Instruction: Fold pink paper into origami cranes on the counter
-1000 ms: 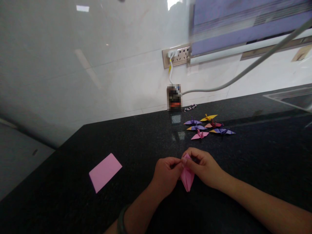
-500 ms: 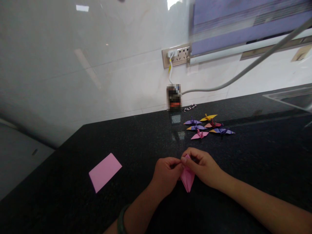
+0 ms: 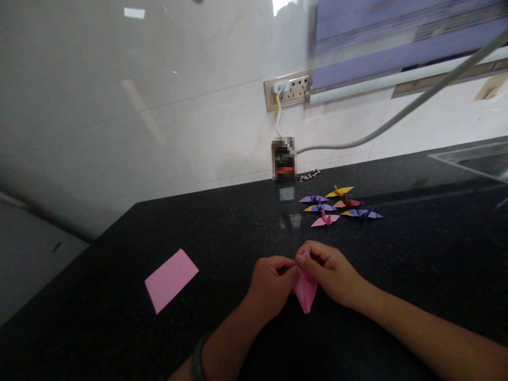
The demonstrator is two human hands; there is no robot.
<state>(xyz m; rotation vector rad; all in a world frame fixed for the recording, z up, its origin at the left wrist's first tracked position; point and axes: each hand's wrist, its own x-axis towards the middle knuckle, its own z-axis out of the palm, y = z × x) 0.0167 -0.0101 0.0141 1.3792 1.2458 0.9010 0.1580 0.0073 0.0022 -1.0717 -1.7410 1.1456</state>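
The pink paper (image 3: 306,296) sits between the two sets of fingers, pinched near its upper end. It is folded into a narrow diamond, its lower half hanging free below the fingertips and tapering to a point on the wearer's side, with a crease down the middle. A bit of its top shows just past the right thumb.

The left fingers (image 3: 284,261) are closed on the paper's upper left edge, index and thumb tips together; the right fingers (image 3: 308,264) are closed on its upper part, thumb across the front, index curled over the far side. The thumb tips nearly meet.

Beyond the fingers, by the wall (image 3: 222,143), a box (image 3: 284,159) is pixelated, so any writing on it cannot be read.

The left hand (image 3: 270,286) reaches in from the lower left, knuckles up, a bangle (image 3: 197,357) on its wrist. The right hand (image 3: 343,275) comes in from the lower right, forearm slanting, wrist fairly straight.

Well left of the fingers, a pink sheet (image 3: 171,281) lies flat on the dark desk (image 3: 222,227). Just beyond the fingers stand six small cranes (image 3: 320,208): pink nearest, yellow farthest, red and purple between. Past them, beads (image 3: 309,175) lie beside the box. Higher up, a white plug (image 3: 281,86) fills one end of a socket (image 3: 297,91).
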